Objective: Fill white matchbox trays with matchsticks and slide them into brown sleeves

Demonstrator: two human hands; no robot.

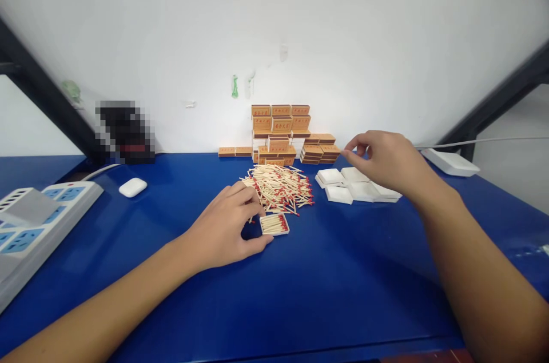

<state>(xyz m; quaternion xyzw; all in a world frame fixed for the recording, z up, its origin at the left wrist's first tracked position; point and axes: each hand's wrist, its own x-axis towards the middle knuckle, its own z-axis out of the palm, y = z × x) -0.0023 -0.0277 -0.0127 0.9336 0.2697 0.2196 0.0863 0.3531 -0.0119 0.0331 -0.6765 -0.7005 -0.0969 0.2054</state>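
Our left hand [223, 231] pinches the one filled tray [274, 224]; our right hand [386, 163], fingertips together, hovers over empty trays [338, 194] beside loose matches [281, 188].

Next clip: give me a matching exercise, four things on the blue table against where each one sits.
1 filled match tray
2 empty white trays
3 orange matchboxes
4 white earbud case

A stacked against the wall
B beside the left hand
C alone, near the power strip
D under the right hand

Pairs: 1-B, 2-D, 3-A, 4-C
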